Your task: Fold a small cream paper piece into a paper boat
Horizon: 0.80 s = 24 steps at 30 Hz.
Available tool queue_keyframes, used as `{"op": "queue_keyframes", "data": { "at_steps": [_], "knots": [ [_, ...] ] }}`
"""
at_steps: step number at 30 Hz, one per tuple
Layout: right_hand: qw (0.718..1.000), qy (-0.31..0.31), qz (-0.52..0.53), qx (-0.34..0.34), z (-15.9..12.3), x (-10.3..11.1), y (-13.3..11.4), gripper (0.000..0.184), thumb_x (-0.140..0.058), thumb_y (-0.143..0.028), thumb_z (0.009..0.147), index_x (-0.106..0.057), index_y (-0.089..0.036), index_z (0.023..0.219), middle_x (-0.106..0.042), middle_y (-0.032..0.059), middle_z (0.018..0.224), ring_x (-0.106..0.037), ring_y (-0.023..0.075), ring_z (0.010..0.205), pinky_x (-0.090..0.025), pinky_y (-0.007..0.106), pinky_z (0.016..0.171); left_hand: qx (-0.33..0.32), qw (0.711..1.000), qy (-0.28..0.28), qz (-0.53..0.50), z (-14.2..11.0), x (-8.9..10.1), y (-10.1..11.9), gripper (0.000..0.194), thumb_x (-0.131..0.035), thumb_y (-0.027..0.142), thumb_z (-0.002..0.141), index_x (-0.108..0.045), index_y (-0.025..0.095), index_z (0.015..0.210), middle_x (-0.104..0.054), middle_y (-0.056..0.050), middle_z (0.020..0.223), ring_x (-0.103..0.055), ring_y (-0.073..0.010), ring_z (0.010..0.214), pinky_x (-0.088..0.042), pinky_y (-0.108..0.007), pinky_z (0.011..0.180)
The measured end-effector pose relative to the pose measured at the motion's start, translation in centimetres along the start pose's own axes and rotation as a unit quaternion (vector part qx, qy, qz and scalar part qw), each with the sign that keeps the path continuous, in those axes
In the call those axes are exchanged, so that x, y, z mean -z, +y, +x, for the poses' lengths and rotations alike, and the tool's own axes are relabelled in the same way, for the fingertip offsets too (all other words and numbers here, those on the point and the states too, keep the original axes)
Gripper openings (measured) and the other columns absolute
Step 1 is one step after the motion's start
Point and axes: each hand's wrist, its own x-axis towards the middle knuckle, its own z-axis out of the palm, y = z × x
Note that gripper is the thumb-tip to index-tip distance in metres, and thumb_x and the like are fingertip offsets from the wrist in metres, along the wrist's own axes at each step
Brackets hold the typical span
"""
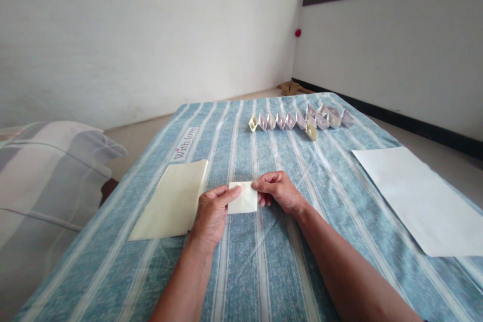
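Head view: a cream paper square (243, 197) is held flat between both hands on a striped blue bedcover (234, 282), near the cover's nearer edge. It is folded and nearly square, so no long axis stands out, and no clear pointing direction can be told. Its left edge is pinched by the half-closed left hand (213, 214), with the thumb laid on top; its right edge is gripped by the curled fingers of the right hand (279, 192), the thumb being hidden. Just left lies a larger folded cream sheet (169, 201). Farther ahead, a row of folded paper pieces (298, 121) is already lined up in peaked shapes, while a flat white sheet (415, 201) lies unfolded at the right.
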Motion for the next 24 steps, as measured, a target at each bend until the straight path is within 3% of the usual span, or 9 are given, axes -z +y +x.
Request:
{"op": "queue_keyframes", "data": {
  "at_steps": [9,24],
  "knots": [
    [0.999,0.026,-0.034,-0.006,0.0,0.5,-0.1,0.027,-0.072,-0.038,0.069,-0.063,-0.016,0.057,-0.057,-0.0026,0.041,-0.044,0.0061,0.033,-0.028,0.018,0.035,0.004,0.998,-0.017,0.064,0.4,0.4,-0.8,0.026,-0.083,0.031,0.059,-0.075,0.011,0.073,-0.072,-0.005,0.061,-0.062,-0.0155,0.054,-0.047,-0.024,0.055],
    [0.990,0.068,-0.120,-0.020,-0.3,1.2,-0.9,0.029,-0.068,-0.037,0.072,-0.060,-0.017,0.053,-0.054,-0.0031,0.042,-0.045,0.0070,0.036,-0.029,0.019,0.036,-0.066,0.982,0.057,0.167,0.3,0.0,-0.6,0.025,-0.076,0.039,0.061,-0.071,0.014,0.061,-0.057,0.003,0.049,-0.046,-0.0103,0.049,-0.034,-0.022,0.051]
  ]
}}
